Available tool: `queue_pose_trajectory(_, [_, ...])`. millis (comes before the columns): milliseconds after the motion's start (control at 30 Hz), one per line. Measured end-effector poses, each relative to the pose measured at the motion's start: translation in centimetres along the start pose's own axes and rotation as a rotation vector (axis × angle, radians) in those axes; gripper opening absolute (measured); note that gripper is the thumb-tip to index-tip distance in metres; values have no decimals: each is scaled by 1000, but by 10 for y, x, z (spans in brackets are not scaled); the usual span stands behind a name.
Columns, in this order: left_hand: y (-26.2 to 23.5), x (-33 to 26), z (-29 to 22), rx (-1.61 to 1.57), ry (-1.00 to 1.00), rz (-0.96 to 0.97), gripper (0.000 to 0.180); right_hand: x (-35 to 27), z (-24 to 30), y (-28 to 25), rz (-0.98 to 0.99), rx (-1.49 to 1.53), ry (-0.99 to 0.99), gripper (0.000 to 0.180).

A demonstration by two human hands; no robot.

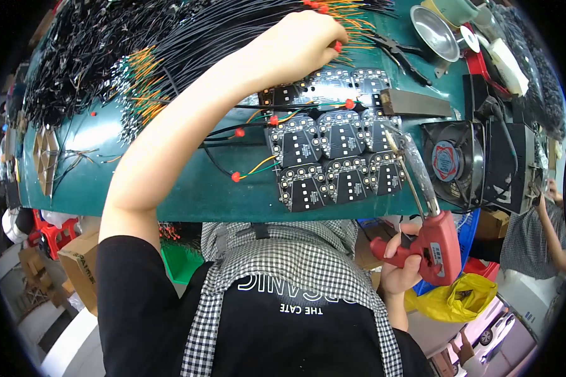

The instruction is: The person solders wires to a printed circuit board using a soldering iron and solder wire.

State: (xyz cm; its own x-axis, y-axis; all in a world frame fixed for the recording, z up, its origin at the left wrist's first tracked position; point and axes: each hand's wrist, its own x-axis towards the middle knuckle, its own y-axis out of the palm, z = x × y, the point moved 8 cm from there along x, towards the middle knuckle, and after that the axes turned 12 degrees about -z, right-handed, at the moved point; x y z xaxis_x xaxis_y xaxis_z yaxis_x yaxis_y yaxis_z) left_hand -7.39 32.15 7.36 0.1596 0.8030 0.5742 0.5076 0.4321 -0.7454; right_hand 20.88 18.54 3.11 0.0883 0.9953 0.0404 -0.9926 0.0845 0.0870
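My left hand (305,47) stretches to the far side of the bench, its fingers closed round a cable with a red plug (338,47) among orange wire ends. In my right hand (401,275), low at the near edge, is a red soldering gun (439,248). Its long metal nozzle and thin tip point up over the right side of a panel of black circuit boards (341,134). Several cables with red plugs lie across the panel's left side; one red plug (236,177) has its orange and green wires reaching a board.
Bundled black cables (188,41) cover the far left of the green bench (201,198). Black pliers (399,56), a grey metal bar (416,103) and a metal dish (434,32) sit at the far right. A fan (449,160) stands right of the boards. Another person (534,235) is at right.
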Motion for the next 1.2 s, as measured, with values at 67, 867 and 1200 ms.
queue_pose_trajectory(67, [19, 14, 1, 113, -3, 66, 21, -1, 3, -5, -29, 9, -15, 67])
queue_pose_trajectory(867, [-56, -103, -105, 46, 92, -122, 30, -15, -9, -9, 114, 58, 69, 65])
queue_pose_trajectory(1200, [-36, -102, -116, 195, 183, -57, 31, -20, -21, -7, 223, -57, 158, 68])
